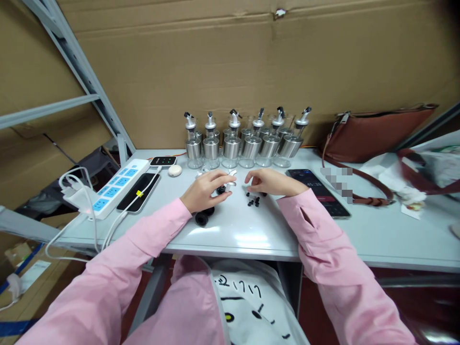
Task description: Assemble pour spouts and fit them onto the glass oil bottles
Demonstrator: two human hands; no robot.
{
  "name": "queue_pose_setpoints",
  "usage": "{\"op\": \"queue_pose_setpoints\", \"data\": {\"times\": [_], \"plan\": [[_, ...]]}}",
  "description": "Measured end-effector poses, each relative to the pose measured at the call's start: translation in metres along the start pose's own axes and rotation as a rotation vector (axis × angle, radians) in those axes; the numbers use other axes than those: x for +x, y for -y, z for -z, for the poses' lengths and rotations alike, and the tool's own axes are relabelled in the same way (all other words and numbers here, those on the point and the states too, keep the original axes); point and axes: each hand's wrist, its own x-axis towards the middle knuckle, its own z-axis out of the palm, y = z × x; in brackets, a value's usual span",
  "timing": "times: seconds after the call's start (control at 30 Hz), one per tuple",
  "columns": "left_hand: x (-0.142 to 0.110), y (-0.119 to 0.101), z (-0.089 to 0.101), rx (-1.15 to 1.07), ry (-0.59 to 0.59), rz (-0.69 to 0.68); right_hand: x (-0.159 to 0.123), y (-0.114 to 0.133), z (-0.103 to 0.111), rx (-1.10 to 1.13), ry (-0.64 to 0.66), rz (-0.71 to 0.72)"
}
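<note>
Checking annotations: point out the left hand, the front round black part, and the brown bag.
Left hand (208, 192), head view: back of the hand.
Front round black part (201, 219), head view: middle of its face.
Brown bag (375, 135), head view: front side.

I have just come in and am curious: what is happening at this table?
A person in pink sleeves works at a pale grey table. The left hand holds a small silvery and black part; the right hand is near small black pieces, but I cannot tell whether it holds anything. Round black parts lie near the left hand. Behind stand glass and steel bottles, the front six topped with spouts.
</note>
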Motion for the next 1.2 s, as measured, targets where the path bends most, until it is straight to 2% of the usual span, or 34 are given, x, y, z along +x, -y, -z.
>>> {"op": "queue_pose_setpoints", "data": {"times": [0.23, 0.33, 0.53, 0.6, 0.77, 0.9, 0.97, 1.2], "plan": [[0.0, 0.0, -0.001, 0.001, -0.003, -0.006, -0.001, 0.002, 0.0, 0.066, 0.081, 0.074], [0.0, 0.0, -0.001, -0.002, -0.003, -0.009, 0.0, 0.002, -0.002, 0.081, 0.109, 0.062], [0.0, 0.0, 0.0, 0.007, 0.011, 0.01, 0.002, 0.004, -0.005, 0.16, 0.022, 0.09], [0.0, 0.0, 0.0, 0.008, 0.007, 0.004, 0.001, 0.008, -0.004, 0.28, -0.054, 0.115], [-0.001, 0.0, 0.0, 0.013, -0.011, -0.022, -0.006, 0.023, 0.002, 0.772, -0.19, 0.234], [-0.001, 0.0, 0.0, 0.015, -0.02, -0.025, -0.011, 0.028, 0.007, 0.81, -0.318, 0.27], [-0.001, -0.001, 0.0, 0.014, -0.019, -0.024, -0.012, 0.028, 0.008, 0.79, -0.326, 0.278], [0.0, -0.002, 0.0, 0.024, -0.05, -0.047, -0.011, 0.03, 0.005, 0.847, -0.225, 0.278]]}}
